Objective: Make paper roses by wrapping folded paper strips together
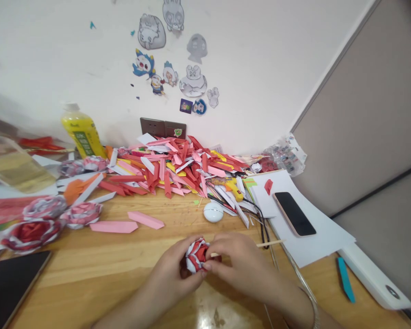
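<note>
A red and white folded-paper rose [193, 259] is cupped in my left hand [169, 267], its fingers and thumb closed around the flower's left side and underside. My right hand [243, 260] pinches a thin wooden stick [271, 243] that crosses it sideways; one end reaches the rose's right side, the other sticks out beyond the knuckles. Right fingertips touch the rose's inner red folds. Both hands are just above the wooden table [123, 256]. Two pink folded paper strips [145, 220] lie to the upper left.
A heap of red, pink, white and yellow paper strips [167, 169] lines the wall. Finished paper roses [30, 235] and a yellow bottle [83, 132] stand left. A yellow glue gun [234, 188], white round object [213, 212], and phone [294, 214] on paper sheets are right.
</note>
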Motion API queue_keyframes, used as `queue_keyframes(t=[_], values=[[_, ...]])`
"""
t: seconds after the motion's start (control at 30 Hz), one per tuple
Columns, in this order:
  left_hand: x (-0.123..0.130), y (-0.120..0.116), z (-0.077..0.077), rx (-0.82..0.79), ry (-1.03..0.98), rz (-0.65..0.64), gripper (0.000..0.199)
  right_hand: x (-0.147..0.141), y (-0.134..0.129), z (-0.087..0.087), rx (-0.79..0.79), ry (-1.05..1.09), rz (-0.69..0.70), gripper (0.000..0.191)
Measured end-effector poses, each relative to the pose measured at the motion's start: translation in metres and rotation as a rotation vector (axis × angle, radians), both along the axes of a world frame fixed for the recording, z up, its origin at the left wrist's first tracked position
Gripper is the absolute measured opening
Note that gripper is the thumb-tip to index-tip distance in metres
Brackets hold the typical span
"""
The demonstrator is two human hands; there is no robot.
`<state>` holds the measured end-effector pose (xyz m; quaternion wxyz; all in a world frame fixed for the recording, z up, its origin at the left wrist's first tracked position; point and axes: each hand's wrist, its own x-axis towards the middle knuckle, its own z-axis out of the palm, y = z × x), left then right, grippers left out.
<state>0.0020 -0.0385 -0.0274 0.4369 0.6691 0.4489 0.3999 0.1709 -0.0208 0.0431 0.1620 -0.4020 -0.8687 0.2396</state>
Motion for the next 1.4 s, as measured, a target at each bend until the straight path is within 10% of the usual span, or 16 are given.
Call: queue_keyframes(t=[1.4], values=[[-0.003,0.005,-0.002,-0.049,-0.079,0.041,0.041,0.007,0.011,-0.007,0.041,0.178,-0.159,0.003]])
